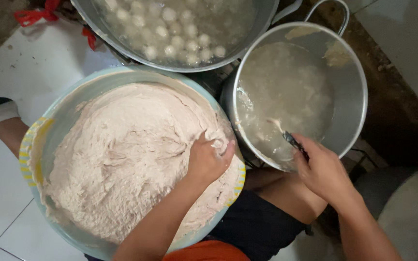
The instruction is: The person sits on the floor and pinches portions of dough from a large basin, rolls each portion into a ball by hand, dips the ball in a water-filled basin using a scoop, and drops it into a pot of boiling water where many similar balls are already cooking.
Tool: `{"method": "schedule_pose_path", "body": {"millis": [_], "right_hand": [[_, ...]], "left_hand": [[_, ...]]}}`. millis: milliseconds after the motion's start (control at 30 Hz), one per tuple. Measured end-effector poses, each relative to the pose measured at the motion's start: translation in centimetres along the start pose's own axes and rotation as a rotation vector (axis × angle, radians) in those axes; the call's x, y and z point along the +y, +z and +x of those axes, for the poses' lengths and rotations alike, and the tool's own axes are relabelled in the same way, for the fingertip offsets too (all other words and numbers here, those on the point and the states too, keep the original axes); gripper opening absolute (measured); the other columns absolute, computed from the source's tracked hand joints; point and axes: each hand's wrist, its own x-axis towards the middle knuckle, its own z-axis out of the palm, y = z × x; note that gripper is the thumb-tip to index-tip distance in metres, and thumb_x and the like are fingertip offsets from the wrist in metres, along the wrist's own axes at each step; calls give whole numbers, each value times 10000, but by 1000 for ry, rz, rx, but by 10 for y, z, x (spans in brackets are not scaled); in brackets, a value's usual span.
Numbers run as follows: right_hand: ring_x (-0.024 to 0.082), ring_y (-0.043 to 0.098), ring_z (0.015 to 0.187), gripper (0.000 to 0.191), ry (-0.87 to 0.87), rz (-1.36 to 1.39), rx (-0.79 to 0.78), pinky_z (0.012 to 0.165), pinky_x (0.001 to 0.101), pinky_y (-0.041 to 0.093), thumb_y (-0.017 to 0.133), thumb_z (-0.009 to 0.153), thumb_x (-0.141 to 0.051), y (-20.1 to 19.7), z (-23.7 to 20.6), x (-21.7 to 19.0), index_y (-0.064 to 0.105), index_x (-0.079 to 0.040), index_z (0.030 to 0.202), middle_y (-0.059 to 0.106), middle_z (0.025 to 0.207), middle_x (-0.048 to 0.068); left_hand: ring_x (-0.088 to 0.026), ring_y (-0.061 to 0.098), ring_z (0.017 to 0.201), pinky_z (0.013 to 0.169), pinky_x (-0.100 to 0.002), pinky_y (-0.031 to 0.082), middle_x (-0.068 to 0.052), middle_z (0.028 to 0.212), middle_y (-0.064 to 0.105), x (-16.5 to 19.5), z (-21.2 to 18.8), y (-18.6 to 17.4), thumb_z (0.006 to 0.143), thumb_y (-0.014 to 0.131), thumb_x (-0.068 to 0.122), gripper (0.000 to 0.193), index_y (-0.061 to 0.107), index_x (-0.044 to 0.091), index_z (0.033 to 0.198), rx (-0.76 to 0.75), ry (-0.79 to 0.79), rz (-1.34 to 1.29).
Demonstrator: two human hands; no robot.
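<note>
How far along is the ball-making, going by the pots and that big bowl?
Done: many pale balls float in the far pot. In hand: the left hand squeezes paste; the right hand dips a spoon into the near pot. Left: the basin is nearly full.

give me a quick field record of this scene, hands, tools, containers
left hand: left hand pressed into pale pinkish paste
right hand: right hand holds a spoon by its dark handle
paste container: large light-blue basin with yellow-striped rim
spoon position: bowl end dipped in the metal pot of cloudy liquid
far container: wide metal pan with white balls floating in water
floor: white tiles
</note>
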Motion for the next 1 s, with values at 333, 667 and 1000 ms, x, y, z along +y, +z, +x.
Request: {"method": "schedule_pose_path", "body": {"millis": [333,667,1000], "right_hand": [[122,656,654,454,159,278,-390,616,290,515,620,976,-228,17,-29,-30,647,-219,1428,722,766,28],[94,566,633,484,-108,701,-454,566,271,486,576,998,-103,38,-30,-29,564,-71,1481,651,800,23],[284,712,759,491,-73,98,35,724,397,559,642,915,-197,14,7,8,626,-153,1404,726,960,187]], "left_hand": [[-334,698,619,563,-397,561,-132,713,675,-12,-17,10,727,851,192,348,641,-17,909,44,55,-191],[-403,720,784,716,-503,575,-195,827,742,-4,-11,18,695,790,287,257,746,73,832,-249,-309,160],[-480,674,951,816,-537,558,-250,921,722,-4,-11,15,731,805,395,370,761,49,855,96,31,325]]}}
